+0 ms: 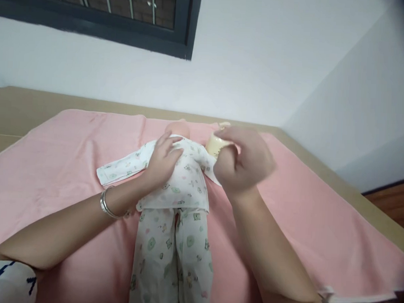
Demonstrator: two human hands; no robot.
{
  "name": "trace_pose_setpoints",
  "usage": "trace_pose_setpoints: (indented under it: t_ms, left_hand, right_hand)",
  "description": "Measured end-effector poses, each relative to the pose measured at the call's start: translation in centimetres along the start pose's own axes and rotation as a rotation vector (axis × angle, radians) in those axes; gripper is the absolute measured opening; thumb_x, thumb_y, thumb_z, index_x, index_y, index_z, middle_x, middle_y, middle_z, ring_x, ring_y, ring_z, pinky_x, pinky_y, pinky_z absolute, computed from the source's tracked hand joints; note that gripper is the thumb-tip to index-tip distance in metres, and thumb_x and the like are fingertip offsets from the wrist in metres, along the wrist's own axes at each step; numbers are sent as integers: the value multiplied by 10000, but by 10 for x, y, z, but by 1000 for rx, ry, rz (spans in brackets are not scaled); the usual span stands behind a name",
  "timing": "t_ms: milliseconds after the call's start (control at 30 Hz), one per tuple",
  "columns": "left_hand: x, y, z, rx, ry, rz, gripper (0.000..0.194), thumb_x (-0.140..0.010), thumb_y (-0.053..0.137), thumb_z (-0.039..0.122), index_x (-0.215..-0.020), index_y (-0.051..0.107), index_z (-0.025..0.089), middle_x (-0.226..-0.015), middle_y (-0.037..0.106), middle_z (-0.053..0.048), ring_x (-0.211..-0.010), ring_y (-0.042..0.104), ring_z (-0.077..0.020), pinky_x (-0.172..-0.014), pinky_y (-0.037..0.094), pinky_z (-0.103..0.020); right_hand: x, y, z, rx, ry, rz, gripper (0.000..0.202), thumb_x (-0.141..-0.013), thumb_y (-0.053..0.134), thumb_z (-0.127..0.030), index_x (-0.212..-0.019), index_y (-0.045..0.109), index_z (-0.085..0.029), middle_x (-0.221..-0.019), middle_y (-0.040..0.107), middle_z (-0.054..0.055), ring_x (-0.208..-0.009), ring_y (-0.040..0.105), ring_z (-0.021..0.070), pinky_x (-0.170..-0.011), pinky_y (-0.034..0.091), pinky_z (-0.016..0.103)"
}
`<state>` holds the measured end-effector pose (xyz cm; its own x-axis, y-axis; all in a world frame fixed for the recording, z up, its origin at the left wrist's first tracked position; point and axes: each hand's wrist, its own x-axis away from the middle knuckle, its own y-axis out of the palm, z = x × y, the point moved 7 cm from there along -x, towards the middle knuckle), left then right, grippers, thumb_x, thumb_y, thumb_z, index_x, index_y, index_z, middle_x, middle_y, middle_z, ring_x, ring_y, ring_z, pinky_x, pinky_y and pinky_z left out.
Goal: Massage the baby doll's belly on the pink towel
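Observation:
A doll in a white pyjama top (190, 178) and matching trousers (190, 258) with small green and pink prints lies stretched out, its head (178, 129) pointing away from me. No face shows on it. My left hand (163, 163) rests flat on the upper torso, fingers spread, with silver bangles at the wrist. Raised over the doll's right-side sleeve, my right hand (245, 160) is blurred and loosely curled, with nothing visible sticking out of it. Behind its fingertips stands a cream-yellow container (215, 144), partly covered from view; I cannot tell its kind.
A pink blanket (280, 208) with folds lies under the doll, over a tan surface (40, 97) whose edge shows at the back and right. A white wall (242, 73) rises behind it, with a dark-framed window (183, 30) at upper left. Brown wood (394, 200) shows at far right.

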<state>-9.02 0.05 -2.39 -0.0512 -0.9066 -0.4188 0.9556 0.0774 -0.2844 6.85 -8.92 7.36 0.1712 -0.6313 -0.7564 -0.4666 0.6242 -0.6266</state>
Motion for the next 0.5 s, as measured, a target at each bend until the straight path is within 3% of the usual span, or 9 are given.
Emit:
trace_pose_setpoints:
  t_ms: [67,133,200,300,367,500]
  left_hand:
    - [-5,16,19,282,-47,-69,410,-961,368,407,-1248,599,227,-1492,496,-75,-1447,380,-256,-1205,296,-477]
    - [-14,39,30,604,-219,-175,586,-995,151,515,-1408,456,232,-1535,442,-97,-1425,423,-240,-1154,378,-462]
    - [-25,64,38,832,-410,-292,722,-963,73,610,-1530,257,203,-1561,391,-156,-1421,430,-256,-1115,423,-458]
    - [-44,88,43,1031,-596,-348,809,-942,107,644,-1574,77,139,-1607,276,-203,-1467,347,-240,-1116,426,-402]
    - [-56,98,44,1145,-670,-357,814,-949,118,624,-1572,59,103,-1622,232,-206,-1479,322,-218,-1125,413,-354]
    - [-68,108,45,1308,-714,-390,794,-950,129,595,-1559,145,85,-1572,351,-207,-1424,425,-215,-1097,448,-349]
  right_hand:
    - [-23,10,28,46,81,143,496,-854,307,-138,-1233,613,-230,-1183,669,99,-1213,593,297,-1068,464,537]
    - [-33,20,59,102,174,203,527,-829,347,-136,-1306,561,-201,-1331,608,110,-1333,495,298,-1130,401,542]
    - [-35,34,85,80,218,134,575,-822,382,-143,-1389,481,-145,-1425,540,140,-1398,420,304,-1163,350,558]
    - [-31,55,110,-37,257,-49,641,-839,391,-159,-1478,364,-109,-1514,443,166,-1430,382,293,-1173,335,554]
    - [-29,66,114,-54,243,-153,657,-830,402,-154,-1485,364,-121,-1534,418,163,-1462,329,296,-1198,274,576]
    - [-27,77,111,46,196,-265,644,-776,415,-107,-1418,470,-85,-1506,454,187,-1469,306,335,-1211,167,634]
